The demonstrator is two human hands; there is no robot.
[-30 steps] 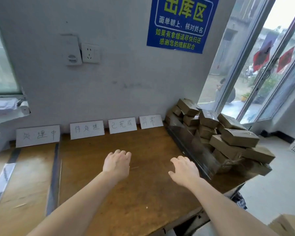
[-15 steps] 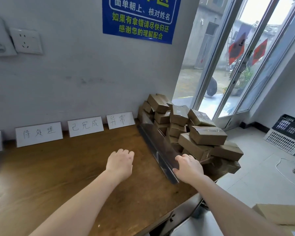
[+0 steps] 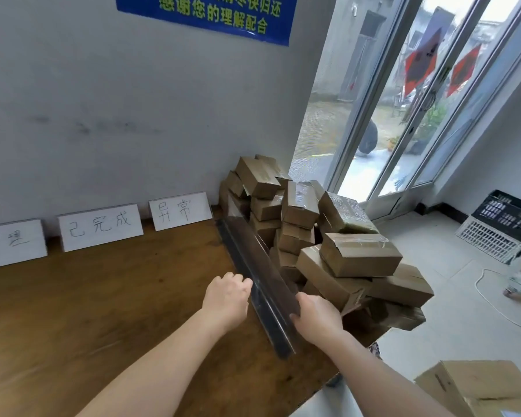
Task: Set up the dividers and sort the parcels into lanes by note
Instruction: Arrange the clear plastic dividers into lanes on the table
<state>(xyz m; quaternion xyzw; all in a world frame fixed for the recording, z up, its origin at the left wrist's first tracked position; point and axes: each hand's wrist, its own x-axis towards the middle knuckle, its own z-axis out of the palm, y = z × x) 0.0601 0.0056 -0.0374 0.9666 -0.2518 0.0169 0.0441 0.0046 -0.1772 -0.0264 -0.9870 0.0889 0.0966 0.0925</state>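
Beside cardboard parcels [image 3: 360, 255], right hand [image 3: 319, 319] grips long glossy divider [image 3: 262, 266]; left hand [image 3: 224, 300] grip unclear.

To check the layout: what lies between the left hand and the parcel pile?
In the head view, the clear divider stands between the left hand and the parcels; the right hand grips it.
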